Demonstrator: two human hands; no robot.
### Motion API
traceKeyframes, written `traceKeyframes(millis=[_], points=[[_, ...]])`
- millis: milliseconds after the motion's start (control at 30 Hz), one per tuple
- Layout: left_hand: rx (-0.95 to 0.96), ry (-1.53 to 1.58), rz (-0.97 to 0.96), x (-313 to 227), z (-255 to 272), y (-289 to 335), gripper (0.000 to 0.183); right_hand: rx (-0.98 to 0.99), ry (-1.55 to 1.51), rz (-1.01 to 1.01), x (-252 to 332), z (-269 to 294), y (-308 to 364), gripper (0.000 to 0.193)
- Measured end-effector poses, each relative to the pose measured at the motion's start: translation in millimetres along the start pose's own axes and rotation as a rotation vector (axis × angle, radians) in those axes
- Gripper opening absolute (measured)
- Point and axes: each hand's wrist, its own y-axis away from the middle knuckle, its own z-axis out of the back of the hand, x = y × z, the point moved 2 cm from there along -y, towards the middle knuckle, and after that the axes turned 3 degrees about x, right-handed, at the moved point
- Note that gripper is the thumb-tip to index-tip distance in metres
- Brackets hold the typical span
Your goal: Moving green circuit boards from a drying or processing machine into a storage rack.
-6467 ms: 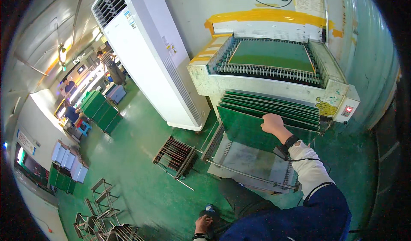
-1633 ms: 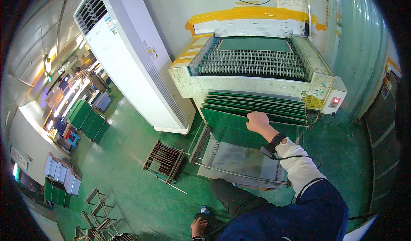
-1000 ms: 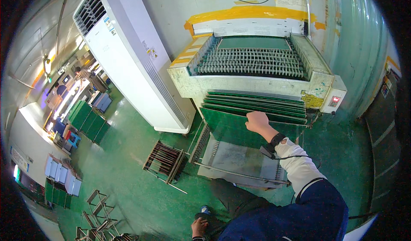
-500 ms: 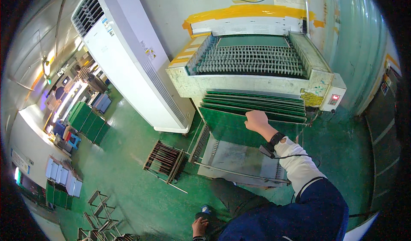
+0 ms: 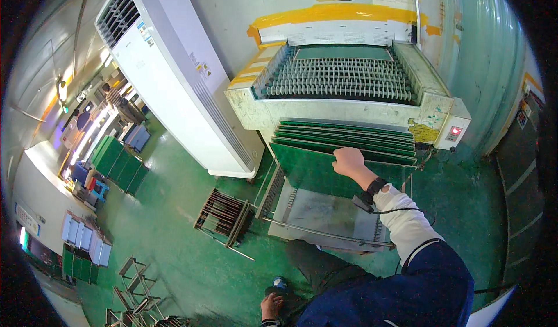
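Observation:
My right hand (image 5: 350, 163) is closed over the top edge of the nearest green board (image 5: 305, 167), a thin flat panel standing tilted in a metal rack (image 5: 317, 228). Behind it, several more green boards (image 5: 349, 134) lean in a row in the same rack. A dark band with a cable is on my right wrist. My left hand (image 5: 271, 307) rests low by my leg, holding nothing that I can see, its fingers partly hidden. Another board (image 5: 343, 54) lies flat on the rollers (image 5: 343, 83) of the machine beyond the rack.
The roller machine's pale frame (image 5: 331, 109) stands behind the rack, with a small control box (image 5: 455, 132) at its right. A tall white air conditioner (image 5: 180, 94) rises to the left. On the green floor sit a small slotted rack (image 5: 224, 216) and metal frames (image 5: 136, 286).
My right hand stays on the same board, which has hardly moved. The view has shifted very slightly; nothing else visibly differs nearby.

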Motion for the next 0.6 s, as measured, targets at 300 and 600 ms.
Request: traceKeyframes(millis=[300, 600], points=[[-0.034, -0.076, 0.010, 2.2, 7.6, -9.0, 0.028, -0.010, 0.011, 0.014, 2.7, 0.2, -1.1, 0.025], [-0.036, -0.097, -0.003, -2.2, 2.2, -3.1, 0.027, -0.006, 0.012, -0.004, 0.1, -1.7, -1.7, 0.024]])
